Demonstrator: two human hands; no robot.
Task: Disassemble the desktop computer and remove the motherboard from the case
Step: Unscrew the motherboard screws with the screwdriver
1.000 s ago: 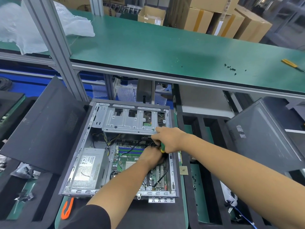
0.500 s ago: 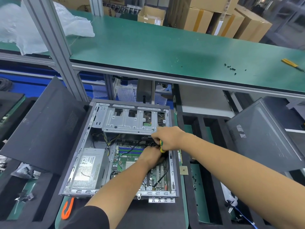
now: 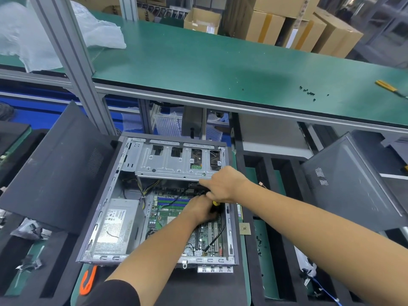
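Leftmost, a dark grey side panel (image 3: 53, 171) leans tilted against the open grey metal computer case (image 3: 231, 217), covering the bench on that side; an orange-handled tool (image 3: 88, 281) lies just beside the case's near left corner. The case lies on its side on black foam (image 3: 209, 288) with its open face up. Inside, at the left, sits a silver boxed power supply (image 3: 117, 228) with a white label whose print is too small to read. At the far end a perforated bare-metal drive cage (image 3: 176, 162) spans the case's width. Between them lies the green motherboard (image 3: 165, 215), still seated in the case, with blue and green memory slots, white expansion slots and a black cable crossing it.

Over the board's right part the left hand (image 3: 202, 209) is curled down among the cables; what it grips cannot be told. Touching it from above, the right hand (image 3: 223, 186) is clenched round a screwdriver with a yellow and black handle (image 3: 215, 204), close against the case's right wall, with little free room between wall, cage and hands.

Right of the case a small square gold chip (image 3: 245, 229) lies on green matting, and farther right a second grey panel (image 3: 344, 186) leans.
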